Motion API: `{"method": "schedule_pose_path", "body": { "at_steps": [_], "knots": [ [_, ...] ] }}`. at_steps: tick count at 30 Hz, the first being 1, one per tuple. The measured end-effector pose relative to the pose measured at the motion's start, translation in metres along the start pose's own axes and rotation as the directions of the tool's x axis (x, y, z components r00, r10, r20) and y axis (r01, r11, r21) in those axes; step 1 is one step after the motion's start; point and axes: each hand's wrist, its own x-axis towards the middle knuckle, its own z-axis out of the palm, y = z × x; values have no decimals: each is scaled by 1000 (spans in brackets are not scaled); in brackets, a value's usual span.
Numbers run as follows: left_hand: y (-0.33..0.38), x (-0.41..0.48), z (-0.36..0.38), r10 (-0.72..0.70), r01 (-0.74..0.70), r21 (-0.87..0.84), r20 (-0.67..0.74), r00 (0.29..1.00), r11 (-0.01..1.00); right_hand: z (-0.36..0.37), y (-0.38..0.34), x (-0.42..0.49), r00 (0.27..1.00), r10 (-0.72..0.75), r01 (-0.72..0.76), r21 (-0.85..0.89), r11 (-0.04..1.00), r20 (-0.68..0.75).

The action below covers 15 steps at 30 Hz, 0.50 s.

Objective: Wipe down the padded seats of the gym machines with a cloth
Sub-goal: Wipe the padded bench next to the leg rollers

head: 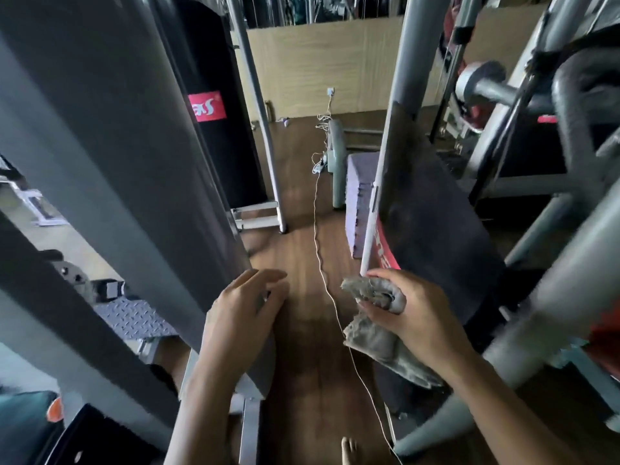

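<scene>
A dark padded seat (pixel 432 229) with a red logo strip stands tilted at centre right, behind a white frame tube. Just below its lower edge my right hand (pixel 412 317) grips a crumpled grey cloth (pixel 379 323), whose loose end hangs down toward the floor. My left hand (pixel 241 313) rests with relaxed fingers against the lower end of a large grey machine panel (pixel 117 162) on the left. The cloth does not touch the padded seat.
A thin white cord (pixel 318 246) runs along the wooden floor between the machines. A black punching bag (pixel 214 112) with a red label hangs at the back left. Grey frame tubes (pixel 550 303) crowd the right side. A purple foam block (pixel 359 196) lies behind the seat.
</scene>
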Motion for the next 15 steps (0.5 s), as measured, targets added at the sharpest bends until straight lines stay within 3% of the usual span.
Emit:
{"method": "schedule_pose_path", "body": {
  "at_steps": [10, 15],
  "knots": [
    [-52, 232, 26, -54, 60, -87, 73, 996, 994, 69, 45, 234, 997, 59, -53, 137, 989, -42],
    [-64, 331, 32, -32, 32, -104, 2, 999, 994, 75, 48, 340, 994, 44, -32, 121, 992, -101]
  ]
}}
